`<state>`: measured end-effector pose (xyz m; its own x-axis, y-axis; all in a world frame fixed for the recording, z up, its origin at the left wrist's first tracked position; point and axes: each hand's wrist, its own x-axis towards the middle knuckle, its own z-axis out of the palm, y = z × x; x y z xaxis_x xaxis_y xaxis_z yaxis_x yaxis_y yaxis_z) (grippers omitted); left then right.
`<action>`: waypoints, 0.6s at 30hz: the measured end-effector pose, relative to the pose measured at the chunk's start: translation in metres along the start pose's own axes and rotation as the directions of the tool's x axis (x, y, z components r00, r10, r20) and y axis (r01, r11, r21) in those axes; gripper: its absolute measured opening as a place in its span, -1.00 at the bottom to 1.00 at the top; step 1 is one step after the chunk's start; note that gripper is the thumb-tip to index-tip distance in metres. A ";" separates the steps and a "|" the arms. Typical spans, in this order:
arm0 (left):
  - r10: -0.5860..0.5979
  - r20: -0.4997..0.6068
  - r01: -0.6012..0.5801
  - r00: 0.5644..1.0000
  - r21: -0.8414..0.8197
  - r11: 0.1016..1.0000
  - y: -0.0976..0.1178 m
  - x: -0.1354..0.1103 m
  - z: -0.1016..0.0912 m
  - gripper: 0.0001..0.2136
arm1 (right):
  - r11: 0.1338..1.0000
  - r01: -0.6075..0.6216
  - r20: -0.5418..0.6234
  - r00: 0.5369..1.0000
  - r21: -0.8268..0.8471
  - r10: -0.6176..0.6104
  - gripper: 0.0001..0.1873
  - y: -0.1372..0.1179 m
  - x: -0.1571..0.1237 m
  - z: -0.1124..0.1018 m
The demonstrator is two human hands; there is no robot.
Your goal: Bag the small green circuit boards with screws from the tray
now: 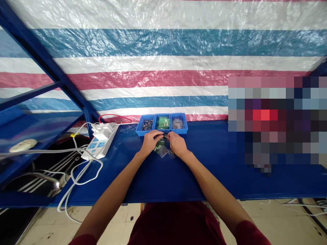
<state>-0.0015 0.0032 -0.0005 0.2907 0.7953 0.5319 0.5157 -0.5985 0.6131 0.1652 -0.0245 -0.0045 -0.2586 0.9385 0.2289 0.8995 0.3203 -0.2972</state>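
Observation:
Both my hands meet in the middle of the blue table (158, 180), just in front of three small blue bins. My left hand (150, 141) and my right hand (177, 143) are closed in pinches, fingertips almost touching, around a tiny item I cannot make out. Under them lie a small green circuit board (158, 144) and clear plastic bags (163, 152). The left bin (146, 125) holds dark metal parts, the middle bin (162, 122) green boards, the right bin (178, 123) clear bagged pieces.
A white power strip (100, 144) with plugs and looping white cables lies at the left of the table. A red wire (112, 117) runs behind it. A striped tarp hangs behind. A blurred patch covers the right side. A blue shelf frame stands left.

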 end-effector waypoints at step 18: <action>0.024 -0.122 -0.018 0.992 0.050 0.999 0.015 -0.005 -0.003 -0.72 | 0.952 0.033 -0.184 0.983 0.306 0.026 -0.70 0.004 -0.001 -0.004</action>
<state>0.0019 -0.0102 0.0075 0.2030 0.7631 0.6136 0.5496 -0.6075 0.5736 0.1700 -0.0244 -0.0022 -0.1662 0.9065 0.3882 0.7398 0.3749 -0.5587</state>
